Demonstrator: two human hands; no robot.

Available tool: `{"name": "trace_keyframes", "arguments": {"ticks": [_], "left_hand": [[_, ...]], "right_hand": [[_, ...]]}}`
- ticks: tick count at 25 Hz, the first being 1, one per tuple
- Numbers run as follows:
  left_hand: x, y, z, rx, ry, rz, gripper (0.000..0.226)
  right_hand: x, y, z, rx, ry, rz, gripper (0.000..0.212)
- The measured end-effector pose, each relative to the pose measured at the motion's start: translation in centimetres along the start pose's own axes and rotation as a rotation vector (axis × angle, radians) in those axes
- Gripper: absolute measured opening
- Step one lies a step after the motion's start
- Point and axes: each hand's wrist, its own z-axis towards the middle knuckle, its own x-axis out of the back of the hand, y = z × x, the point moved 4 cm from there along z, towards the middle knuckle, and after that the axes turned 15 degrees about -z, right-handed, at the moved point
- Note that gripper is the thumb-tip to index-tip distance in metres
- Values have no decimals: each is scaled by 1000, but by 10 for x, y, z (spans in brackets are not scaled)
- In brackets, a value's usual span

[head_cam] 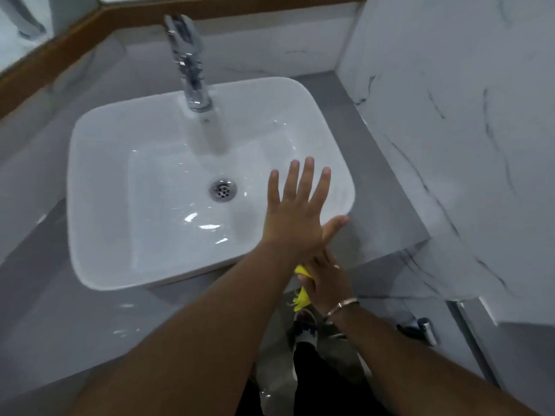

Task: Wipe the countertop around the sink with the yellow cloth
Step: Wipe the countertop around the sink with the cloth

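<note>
A white rectangular sink (90, 205) sits on a grey countertop (378, 181). My left hand (295, 211) hovers flat with its fingers spread over the sink's front right corner. Just below it, at the counter's front edge, my right hand (329, 279) grips the yellow cloth (301, 298). Only small yellow bits of the cloth peek out on the hand's left side. My left palm and thumb cover the right hand's fingertips. The right wrist wears a bracelet.
A tall chrome tap (189, 61) stands behind the basin, with a blurred stream of water (208, 136) falling from it. A marble wall (450, 115) closes in the counter's right side. A wood-framed mirror (60, 49) lies behind. My shoe (303, 328) shows below.
</note>
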Motion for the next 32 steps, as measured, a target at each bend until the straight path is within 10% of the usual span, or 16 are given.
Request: {"name": "trace_keyframes", "arguments": {"ticks": [6, 11, 17, 23, 28, 32], "left_hand": [[-33, 6, 34, 93, -90, 24, 83], [-29, 3, 29, 83, -95, 22, 79], [-31, 5, 35, 86, -118, 40, 78], [-27, 3, 30, 93, -142, 33, 78], [-27, 6, 33, 69, -131, 35, 78], [-26, 4, 33, 78, -111, 35, 76]], "right_hand": [[2, 41, 8, -150, 46, -29, 57], [5, 57, -5, 197, 76, -71, 58], [-9, 179, 102, -275, -134, -155, 66], [-9, 113, 99, 148, -208, -250, 64], [14, 191, 167, -256, -189, -153, 83], [16, 105, 161, 81, -98, -175, 66]]}}
